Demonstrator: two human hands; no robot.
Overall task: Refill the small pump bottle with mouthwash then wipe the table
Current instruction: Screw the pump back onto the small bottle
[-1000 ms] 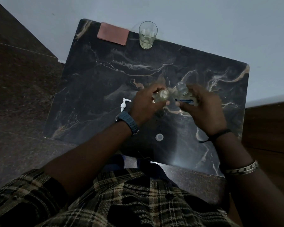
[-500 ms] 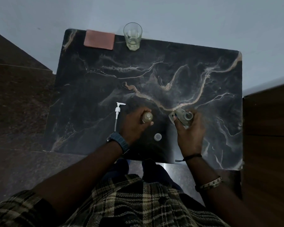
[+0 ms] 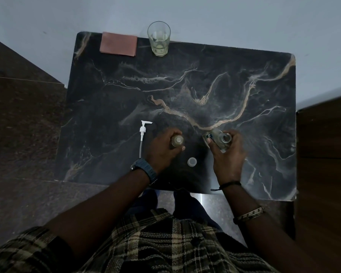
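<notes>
Pump bottle (image 3: pixel 177 141) (small, its neck uncapped) stands on the dark marble table (image 3: pixel 185 85) near the front edge, the left hand (image 3: pixel 163 149) curled round it. Just to its right the right hand (image 3: pixel 227 154) grips the mouthwash bottle (image 3: pixel 220 139), tilted and open. A white cap (image 3: pixel 192 161) lies between them; the pump head (image 3: pixel 143 134) lies to the left. At the far edge sit a glass (image 3: pixel 158 39) and pink cloth (image 3: pixel 118 43).

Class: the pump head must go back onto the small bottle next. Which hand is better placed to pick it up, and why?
Probably the left hand: the pump head lies just to its left on the table. But it grips the small bottle; the right hand holds the mouthwash bottle, farther off.
</notes>
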